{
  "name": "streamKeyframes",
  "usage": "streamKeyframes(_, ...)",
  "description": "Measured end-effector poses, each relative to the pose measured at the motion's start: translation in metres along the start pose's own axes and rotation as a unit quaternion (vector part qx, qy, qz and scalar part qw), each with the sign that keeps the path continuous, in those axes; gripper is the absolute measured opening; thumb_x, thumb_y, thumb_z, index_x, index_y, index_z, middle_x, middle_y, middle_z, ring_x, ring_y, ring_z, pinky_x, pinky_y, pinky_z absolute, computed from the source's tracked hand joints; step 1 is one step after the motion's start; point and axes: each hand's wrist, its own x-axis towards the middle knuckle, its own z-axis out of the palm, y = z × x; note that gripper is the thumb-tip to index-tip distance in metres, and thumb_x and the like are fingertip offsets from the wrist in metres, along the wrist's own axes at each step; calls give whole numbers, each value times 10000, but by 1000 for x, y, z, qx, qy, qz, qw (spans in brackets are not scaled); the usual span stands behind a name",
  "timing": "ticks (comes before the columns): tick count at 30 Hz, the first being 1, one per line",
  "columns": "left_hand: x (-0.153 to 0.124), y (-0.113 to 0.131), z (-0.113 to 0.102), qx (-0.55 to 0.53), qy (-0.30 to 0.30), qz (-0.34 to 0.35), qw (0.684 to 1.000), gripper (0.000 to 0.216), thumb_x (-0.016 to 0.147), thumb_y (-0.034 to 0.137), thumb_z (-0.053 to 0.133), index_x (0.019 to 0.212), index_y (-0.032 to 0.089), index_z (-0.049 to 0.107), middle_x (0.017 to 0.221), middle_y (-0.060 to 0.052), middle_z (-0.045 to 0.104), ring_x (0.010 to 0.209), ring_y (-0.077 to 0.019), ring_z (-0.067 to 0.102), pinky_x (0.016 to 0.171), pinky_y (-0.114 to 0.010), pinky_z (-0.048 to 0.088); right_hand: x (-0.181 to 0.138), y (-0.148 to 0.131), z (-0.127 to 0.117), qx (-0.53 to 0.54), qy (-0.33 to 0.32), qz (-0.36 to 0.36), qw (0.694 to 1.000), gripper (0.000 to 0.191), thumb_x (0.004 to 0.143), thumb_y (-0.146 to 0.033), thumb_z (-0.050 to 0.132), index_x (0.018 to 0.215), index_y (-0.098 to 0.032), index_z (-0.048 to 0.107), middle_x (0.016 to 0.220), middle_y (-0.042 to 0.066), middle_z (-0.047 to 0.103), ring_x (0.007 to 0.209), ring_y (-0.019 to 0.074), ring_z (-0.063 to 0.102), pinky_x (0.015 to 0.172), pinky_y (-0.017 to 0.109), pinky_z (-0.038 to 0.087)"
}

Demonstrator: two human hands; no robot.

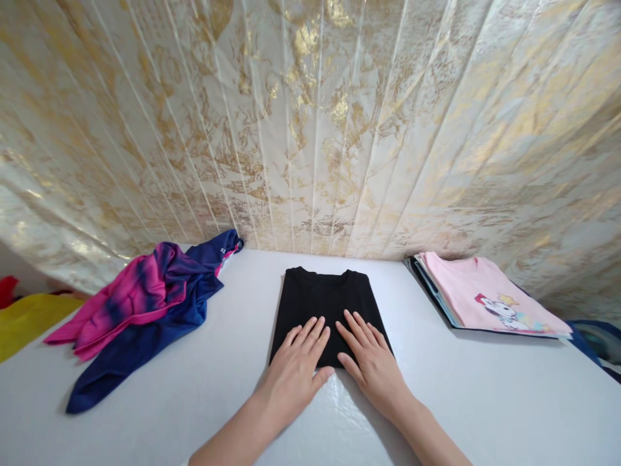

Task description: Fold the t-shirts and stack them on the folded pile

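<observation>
A black T-shirt [324, 303] lies folded into a neat rectangle in the middle of the white table [233, 395], collar toward the wall. My left hand [295, 366] rests flat on its near edge, fingers spread. Beside it, my right hand [369, 359] also presses flat on the near edge, fingers apart. Neither hand grips anything.
A crumpled pink and navy garment [140, 304] lies at the left. A stack of folded shirts with a pink cartoon-print one on top [485, 294] sits at the right. Yellow cloth [24, 320] shows at the far left edge. A gold-patterned wall [310, 129] backs the table.
</observation>
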Motion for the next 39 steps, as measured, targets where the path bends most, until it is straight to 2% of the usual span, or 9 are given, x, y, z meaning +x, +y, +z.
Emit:
streamKeyframes(6,0,-7,-7,2,22,-39,999,525,976,395,391,1435,148,332,1504,-121,307,1383,-252,286,1072,-446,337,-15,-4,3,-20,-32,-27,999,561,948,-486,388,1466,-296,282,1544,31,228,1412,259,230,1109,482,298)
streamKeyframes(9,21,-33,-11,7,68,-169,983,553,937,345,482,1405,76,360,1492,-197,304,1379,-304,281,1087,-459,291,-22,-5,1,-13,-35,-46,998,574,943,-472,412,1472,-323,245,1544,15,225,1412,264,227,1111,485,298)
streamKeyframes(11,40,-55,-15,-2,89,-248,965,512,929,279,498,1377,59,386,1438,-222,389,1324,-319,376,1061,-458,316,-24,-5,0,-13,-34,-54,998,580,943,-465,418,1475,-330,231,1546,8,215,1409,266,235,1109,479,308)
streamKeyframes(17,85,-103,-24,-45,115,-331,936,269,944,193,496,1196,111,536,1147,-146,607,1072,-233,585,918,-368,456,-23,-5,-1,-20,-38,-65,997,583,948,-462,405,1480,-329,208,1547,2,186,1403,275,244,1094,483,337)
streamKeyframes(22,99,-117,-24,-91,80,-334,935,276,935,323,562,1162,165,564,1158,-80,584,957,-205,608,812,-405,524,-22,-3,-1,-19,-35,-73,997,593,945,-454,413,1481,-327,194,1541,16,190,1394,284,265,1081,490,353)
streamKeyframes(27,103,-124,-20,-76,48,-346,934,291,932,329,566,1173,166,558,1169,-83,576,963,-209,606,810,-406,525,-21,-1,0,-12,-30,-73,997,608,938,-454,431,1482,-330,190,1540,12,196,1387,284,284,1082,480,355)
streamKeyframes(30,99,-121,-19,-39,64,-341,937,240,934,283,556,1142,164,569,1113,-79,602,950,-204,611,825,-384,511,-21,-1,-2,-4,-39,-69,997,600,937,-457,430,1479,-336,202,1538,7,199,1388,285,279,1085,482,353)
streamKeyframes(34,85,-107,-17,13,109,-303,947,272,928,156,472,1194,154,533,1183,-124,581,1092,-232,566,926,-347,441,-19,0,-8,24,-62,-52,996,541,952,-456,394,1463,-313,287,1531,18,233,1393,268,265,1078,463,372)
streamKeyframes(39,67,-86,-3,55,140,-244,958,459,937,237,416,1375,106,387,1461,-184,361,1327,-300,365,1041,-437,346,4,9,-11,42,-24,17,999,519,963,-447,359,1443,-251,355,1519,46,294,1404,243,245,1091,464,352)
